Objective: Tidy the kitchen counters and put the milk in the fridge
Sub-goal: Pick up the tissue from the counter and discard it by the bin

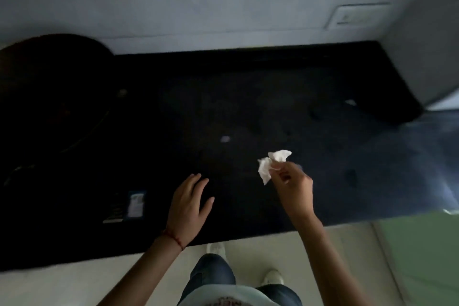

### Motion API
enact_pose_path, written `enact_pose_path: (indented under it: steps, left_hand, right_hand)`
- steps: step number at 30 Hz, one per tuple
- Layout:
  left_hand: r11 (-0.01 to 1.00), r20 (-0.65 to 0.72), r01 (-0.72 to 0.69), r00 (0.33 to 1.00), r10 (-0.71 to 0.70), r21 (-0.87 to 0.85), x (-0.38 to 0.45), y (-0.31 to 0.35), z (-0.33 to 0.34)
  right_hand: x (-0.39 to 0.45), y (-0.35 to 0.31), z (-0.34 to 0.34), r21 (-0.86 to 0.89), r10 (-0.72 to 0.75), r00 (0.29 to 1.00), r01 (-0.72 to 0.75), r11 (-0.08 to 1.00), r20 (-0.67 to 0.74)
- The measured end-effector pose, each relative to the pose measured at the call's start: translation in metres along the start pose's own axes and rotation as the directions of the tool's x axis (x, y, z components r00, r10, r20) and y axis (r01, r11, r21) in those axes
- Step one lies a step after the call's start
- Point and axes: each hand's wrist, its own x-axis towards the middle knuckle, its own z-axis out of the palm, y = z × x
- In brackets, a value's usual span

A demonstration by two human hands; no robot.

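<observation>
A dark, near-black counter fills the middle of the blurred head view. My right hand hovers over its front part, fingertips pinched on a crumpled white tissue. My left hand is flat and spread just above the counter near the front edge, holding nothing; a red thread circles its wrist. Small white scraps lie on the counter, one in the middle and one at the far right. No milk or fridge is in sight.
A large dark round object sits on the counter at the left. A dark packet with a white and blue label lies near the front left. A grey wall with a socket plate stands behind. Pale floor and my shoes show below.
</observation>
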Motion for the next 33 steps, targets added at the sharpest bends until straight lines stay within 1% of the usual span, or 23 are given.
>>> enact_pose_path:
  steps: [1,3,6,8,12,15,17,19,21,23,28,30,33]
  left_hand:
    - [0.999,0.032,-0.052,0.998,0.052,0.009,0.006,0.012,0.003]
    - [0.988,0.088,-0.151,0.985,0.15,0.012,0.016,0.039,0.012]
    - [0.956,0.16,-0.292,0.944,0.289,-0.004,0.024,0.09,0.034]
    - [0.925,0.197,-0.381,0.905,0.376,-0.017,0.022,0.131,0.053]
    - [0.838,0.288,-0.541,0.792,0.538,-0.079,-0.003,0.218,0.102]
    - [0.779,0.41,-0.615,0.683,0.605,-0.123,-0.039,0.279,0.144]
    - [0.784,0.502,-0.596,0.633,0.59,-0.17,-0.069,0.315,0.171]
    - [0.82,0.614,-0.544,0.59,0.525,-0.179,-0.094,0.342,0.195]
    - [0.838,0.699,-0.52,0.538,0.472,-0.165,-0.114,0.366,0.219]
    - [0.846,0.752,-0.509,0.493,0.438,-0.159,-0.131,0.387,0.242]
    - [0.888,0.844,-0.445,0.426,0.326,-0.118,-0.151,0.431,0.291]
    - [0.881,0.877,-0.462,0.38,0.295,-0.096,-0.152,0.445,0.314]
    - [0.835,0.902,-0.545,0.322,0.287,-0.072,-0.158,0.476,0.35]
  right_hand:
    - [-0.009,0.012,-0.019,0.027,0.065,0.995,-0.063,0.998,-0.077]
    - [-0.031,0.038,-0.056,0.086,0.189,0.958,-0.174,0.981,-0.218]
    - [-0.073,0.079,-0.108,0.148,0.314,0.867,-0.277,0.949,-0.388]
    - [-0.108,0.106,-0.14,0.192,0.372,0.806,-0.319,0.928,-0.461]
    - [-0.191,0.163,-0.195,0.281,0.499,0.666,-0.414,0.866,-0.555]
    - [-0.259,0.204,-0.232,0.34,0.586,0.559,-0.487,0.804,-0.586]
    - [-0.305,0.232,-0.252,0.371,0.646,0.488,-0.546,0.751,-0.588]
    - [-0.344,0.255,-0.27,0.397,0.7,0.418,-0.605,0.69,-0.579]
    - [-0.382,0.274,-0.287,0.437,0.747,0.326,-0.65,0.622,-0.579]
    - [-0.419,0.291,-0.301,0.486,0.778,0.23,-0.669,0.562,-0.584]
    - [-0.487,0.314,-0.321,0.638,0.821,-0.012,-0.636,0.434,-0.571]
    - [-0.506,0.321,-0.329,0.693,0.816,-0.115,-0.604,0.395,-0.566]
    - [-0.53,0.334,-0.345,0.759,0.795,-0.256,-0.549,0.348,-0.55]
